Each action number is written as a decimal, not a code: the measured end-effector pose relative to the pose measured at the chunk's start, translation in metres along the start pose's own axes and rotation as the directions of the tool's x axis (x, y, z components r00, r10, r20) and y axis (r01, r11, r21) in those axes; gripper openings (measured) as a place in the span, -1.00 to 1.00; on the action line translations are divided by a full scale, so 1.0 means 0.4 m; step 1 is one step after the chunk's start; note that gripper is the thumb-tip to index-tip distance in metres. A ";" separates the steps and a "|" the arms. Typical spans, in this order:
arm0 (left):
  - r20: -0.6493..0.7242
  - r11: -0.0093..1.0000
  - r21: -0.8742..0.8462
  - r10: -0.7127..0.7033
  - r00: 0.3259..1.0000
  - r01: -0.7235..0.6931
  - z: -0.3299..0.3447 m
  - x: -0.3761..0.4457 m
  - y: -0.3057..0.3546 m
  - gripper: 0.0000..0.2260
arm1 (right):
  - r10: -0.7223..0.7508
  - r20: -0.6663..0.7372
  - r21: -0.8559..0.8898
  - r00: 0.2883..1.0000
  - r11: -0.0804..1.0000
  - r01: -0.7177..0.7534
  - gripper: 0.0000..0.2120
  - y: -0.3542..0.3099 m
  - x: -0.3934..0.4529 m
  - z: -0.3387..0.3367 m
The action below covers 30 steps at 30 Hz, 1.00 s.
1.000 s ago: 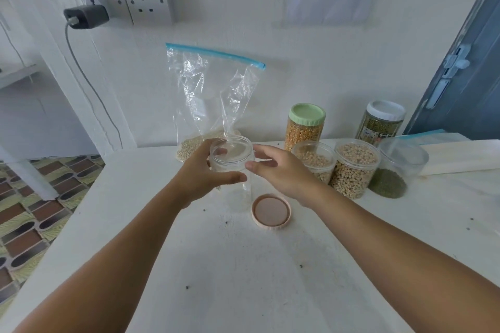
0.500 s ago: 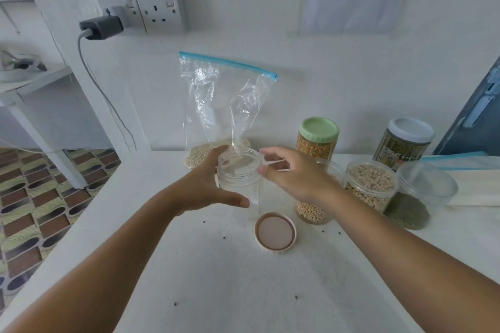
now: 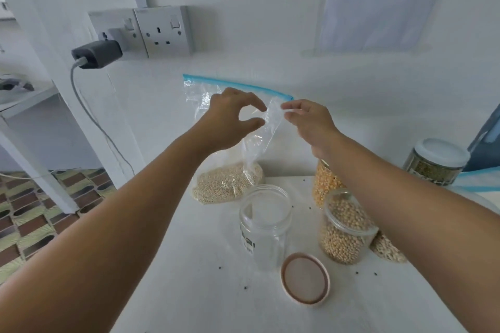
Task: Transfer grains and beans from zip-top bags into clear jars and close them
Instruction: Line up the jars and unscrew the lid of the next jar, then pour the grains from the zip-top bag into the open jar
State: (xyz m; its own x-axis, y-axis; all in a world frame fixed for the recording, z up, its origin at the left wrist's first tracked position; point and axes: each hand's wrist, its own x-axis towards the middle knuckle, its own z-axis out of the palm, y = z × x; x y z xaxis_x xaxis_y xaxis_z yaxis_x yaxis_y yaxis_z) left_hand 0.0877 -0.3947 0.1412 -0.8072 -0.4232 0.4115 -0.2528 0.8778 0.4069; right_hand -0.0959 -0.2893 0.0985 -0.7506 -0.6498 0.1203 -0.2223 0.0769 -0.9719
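Tabletop [image 3: 216, 292]: white, matte, hard, speckled with stray grains.
Zip-top bag [image 3: 230, 143]: at 12 o'clock against the wall; thin, limp, slippery film, weight pooled low in pale grains. Take it under the blue zip strip.
Jar [image 3: 263, 227]: centre, clear rigid plastic, open, empty, light, tippable.
Lid [image 3: 305, 278]: 5 o'clock of the jar, round, upturned.
Left hand [image 3: 230, 119]: fingers curled, apparently holding nothing.
Right hand [image 3: 311, 121]: fingers pinch the film's edge.

Open white tabletop [image 3: 189, 292] lies near and left of the empty clear plastic jar [image 3: 263, 227]. To its right, the round pink lid [image 3: 305, 278] and the open clear jar of tan beans [image 3: 345, 230] obstruct passage. Behind it, the clear zip-top bag of pale grain [image 3: 230, 181] blocks the wall side.
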 end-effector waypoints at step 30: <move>0.013 0.991 0.046 0.128 0.992 -0.128 0.031 0.110 -0.006 -0.89 | -0.285 -0.006 0.095 0.959 0.954 0.284 -0.88 0.022 -0.060 0.005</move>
State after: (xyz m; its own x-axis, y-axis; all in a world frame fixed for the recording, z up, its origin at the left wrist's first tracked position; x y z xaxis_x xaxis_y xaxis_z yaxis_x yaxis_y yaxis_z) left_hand 0.0462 -0.4126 0.1481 -0.8399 -0.3047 0.4492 -0.1714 0.9341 0.3132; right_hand -0.0787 -0.2747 0.0869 -0.6599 -0.6401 0.3934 -0.3663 -0.1831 -0.9123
